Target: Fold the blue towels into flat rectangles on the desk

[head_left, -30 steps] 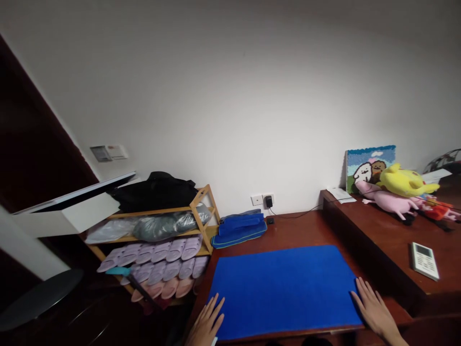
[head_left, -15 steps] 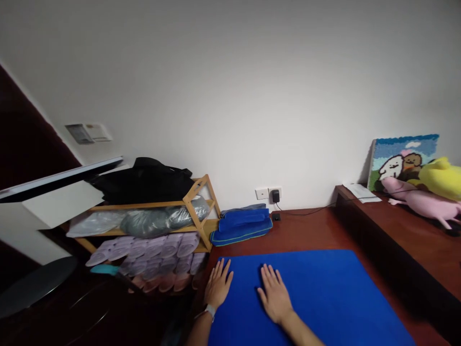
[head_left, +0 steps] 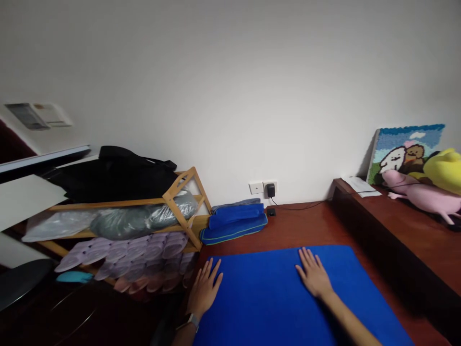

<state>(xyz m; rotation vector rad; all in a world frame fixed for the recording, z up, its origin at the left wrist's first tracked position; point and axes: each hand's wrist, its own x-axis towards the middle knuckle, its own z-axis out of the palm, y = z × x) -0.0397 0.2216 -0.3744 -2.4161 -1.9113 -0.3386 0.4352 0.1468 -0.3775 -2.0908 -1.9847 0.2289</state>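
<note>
Head view showed a blue mat (head_left: 266,298) lying flat on a reddish wooden surface (head_left: 306,226), right under both hands. The left hand (head_left: 204,290) lay open, palm down with fingers spread, across the mat's left edge, gripping nothing; a watch (head_left: 190,321) sat on its wrist. The right hand (head_left: 314,276) rested just as open and flat on the mat, near its far edge and well apart from the left. The mat was a plain, saturated blue with a fine nap, rectangular with rounded far corners and no visible creases. Left of the left hand stood a slatted wooden rack (head_left: 180,211): its lower tiers held rows of pale lilac and pink slippers (head_left: 144,252), the tier above a grey bundle in clear plastic (head_left: 144,218), and a black bag (head_left: 115,173) lay on top. Beyond the hands, against the wall, lay folded blue towels (head_left: 234,223) beside a wall socket with a black charger (head_left: 270,190). Right of the right hand, a raised ledge (head_left: 396,226) carried a sheet of paper (head_left: 360,185), a cartoon picture (head_left: 406,149), a pink plush toy (head_left: 425,194) and a yellow one (head_left: 444,168). A wall panel (head_left: 36,115) far to the left bore labels too blurred to read.
</note>
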